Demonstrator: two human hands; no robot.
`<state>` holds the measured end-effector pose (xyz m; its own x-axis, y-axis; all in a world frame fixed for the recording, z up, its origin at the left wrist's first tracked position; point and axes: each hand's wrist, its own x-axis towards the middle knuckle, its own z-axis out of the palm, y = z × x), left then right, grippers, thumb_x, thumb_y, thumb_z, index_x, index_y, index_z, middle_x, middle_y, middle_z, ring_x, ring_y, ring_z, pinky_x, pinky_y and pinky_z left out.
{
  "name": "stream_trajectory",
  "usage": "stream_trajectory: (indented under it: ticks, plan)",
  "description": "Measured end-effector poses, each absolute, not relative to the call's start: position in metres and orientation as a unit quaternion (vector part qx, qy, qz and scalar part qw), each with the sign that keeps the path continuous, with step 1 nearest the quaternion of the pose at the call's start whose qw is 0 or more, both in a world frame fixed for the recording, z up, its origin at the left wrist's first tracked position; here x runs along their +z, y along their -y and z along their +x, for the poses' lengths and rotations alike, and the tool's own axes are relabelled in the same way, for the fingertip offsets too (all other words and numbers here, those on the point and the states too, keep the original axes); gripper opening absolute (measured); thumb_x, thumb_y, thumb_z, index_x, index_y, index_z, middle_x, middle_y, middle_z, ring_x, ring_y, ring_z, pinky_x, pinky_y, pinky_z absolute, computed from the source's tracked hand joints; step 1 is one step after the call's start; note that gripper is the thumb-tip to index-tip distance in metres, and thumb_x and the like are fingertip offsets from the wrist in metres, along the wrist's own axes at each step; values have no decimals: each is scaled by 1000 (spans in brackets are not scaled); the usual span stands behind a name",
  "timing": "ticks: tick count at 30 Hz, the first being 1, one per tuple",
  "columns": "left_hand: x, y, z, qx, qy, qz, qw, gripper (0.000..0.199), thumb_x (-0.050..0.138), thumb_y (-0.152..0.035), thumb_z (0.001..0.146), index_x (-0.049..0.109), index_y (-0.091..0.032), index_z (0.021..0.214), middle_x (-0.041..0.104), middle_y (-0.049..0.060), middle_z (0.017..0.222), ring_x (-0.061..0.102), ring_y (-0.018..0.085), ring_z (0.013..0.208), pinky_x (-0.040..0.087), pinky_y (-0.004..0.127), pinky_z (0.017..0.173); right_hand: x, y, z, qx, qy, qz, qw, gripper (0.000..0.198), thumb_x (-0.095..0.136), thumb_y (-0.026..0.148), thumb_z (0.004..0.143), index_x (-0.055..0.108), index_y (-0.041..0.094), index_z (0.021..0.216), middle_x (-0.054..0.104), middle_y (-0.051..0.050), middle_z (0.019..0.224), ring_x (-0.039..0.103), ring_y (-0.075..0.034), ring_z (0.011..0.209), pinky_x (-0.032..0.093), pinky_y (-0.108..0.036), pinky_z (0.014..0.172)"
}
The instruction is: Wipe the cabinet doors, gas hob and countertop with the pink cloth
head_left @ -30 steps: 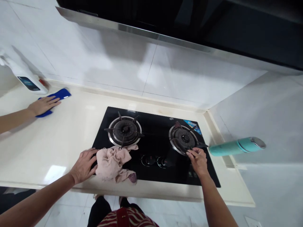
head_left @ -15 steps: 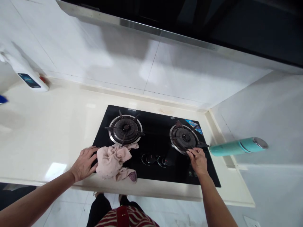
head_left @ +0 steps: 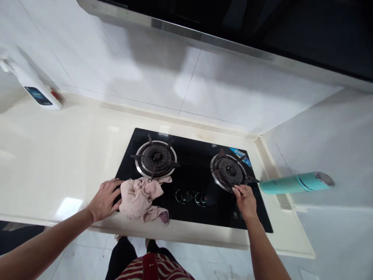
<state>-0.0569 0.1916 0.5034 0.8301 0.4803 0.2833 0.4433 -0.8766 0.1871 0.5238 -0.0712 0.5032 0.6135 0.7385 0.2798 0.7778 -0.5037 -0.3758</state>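
My left hand rests with its fingers spread across the left edge of the black glass gas stove, right beside a crumpled pink cloth. The cloth covers the stove's front left corner. At the front of the right burner, my right hand has thumb and fingers closed in a pinch on the dark pan support; the fingertips hide the prong there. On the left burner sits another pan support with its prongs up. Two control knobs lie between the burners, near the front.
A teal flask stands at the right of the stove, by the side wall. At the back left is a white spray bottle. A range hood overhangs the cream countertop.
The view has shifted slightly. Both hands keep nearly the same places, the right one still at the front of the right burner. The cloth has not moved.
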Motion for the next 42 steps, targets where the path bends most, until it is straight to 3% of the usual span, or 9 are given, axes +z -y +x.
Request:
stream_trajectory:
  ticks: [6, 9, 13, 16, 21, 25, 32, 42]
  plan:
    - [503, -191, -57, 161, -242, 955, 60, 40, 53, -38, 89, 61, -22, 124, 58, 14, 132, 47, 36, 127, 40, 54, 99, 508, 72, 526, -13, 452, -869, 203, 54, 36, 55, 95, 73, 17, 99, 57, -13, 112, 59, -22, 97, 50, -37, 88]
    - [504, -191, -57, 161, -243, 955, 62, 40, 53, -39, 89, 61, -22, 124, 58, 14, 132, 48, 36, 127, 40, 54, 99, 515, 71, 525, -5, 446, -878, 173, 46, 42, 51, 94, 74, 19, 100, 55, -13, 115, 56, -25, 101, 49, -43, 89]
    - [505, -191, -56, 158, -242, 956, 53, 41, 51, -40, 89, 61, -22, 125, 57, 14, 132, 47, 35, 127, 40, 54, 99, 531, 61, 513, -26, 460, -886, 59, 31, 53, 45, 91, 71, 29, 112, 49, -10, 133, 45, -32, 117, 42, -54, 93]
    - [506, -190, -56, 157, -240, 957, 50, 39, 51, -40, 90, 62, -21, 122, 57, 15, 131, 48, 35, 126, 40, 54, 100, 541, 48, 504, -71, 478, -875, 13, 34, 60, 46, 89, 68, 33, 119, 43, -9, 142, 40, -33, 121, 36, -54, 94]
    - [505, -190, -56, 154, -251, 953, 67, 39, 51, -41, 89, 62, -22, 121, 58, 14, 131, 48, 36, 127, 40, 55, 100, 542, 23, 507, -56, 520, -852, 20, 27, 55, 42, 92, 73, 27, 108, 62, -10, 118, 45, -28, 107, 29, -46, 90]
    - [506, -189, -56, 162, -249, 952, 72, 39, 53, -40, 89, 62, -23, 122, 58, 13, 131, 48, 35, 126, 40, 55, 100, 533, 12, 519, -4, 548, -836, 30, 29, 46, 33, 95, 72, 22, 98, 70, -8, 103, 54, -24, 98, 31, -41, 89]
    - [515, -188, -52, 159, -240, 956, 54, 38, 52, -39, 90, 61, -20, 121, 58, 15, 130, 49, 36, 125, 41, 55, 98, 526, 9, 529, 20, 592, -805, 39, 30, 45, 32, 93, 71, 18, 94, 72, -9, 96, 63, -20, 93, 41, -32, 85]
    - [509, -189, -53, 158, -251, 951, 87, 41, 54, -40, 89, 62, -21, 124, 59, 14, 131, 48, 37, 127, 41, 56, 99, 514, 12, 525, -8, 581, -814, 17, 34, 40, 34, 97, 69, 15, 94, 68, -12, 94, 60, -23, 92, 38, -34, 84]
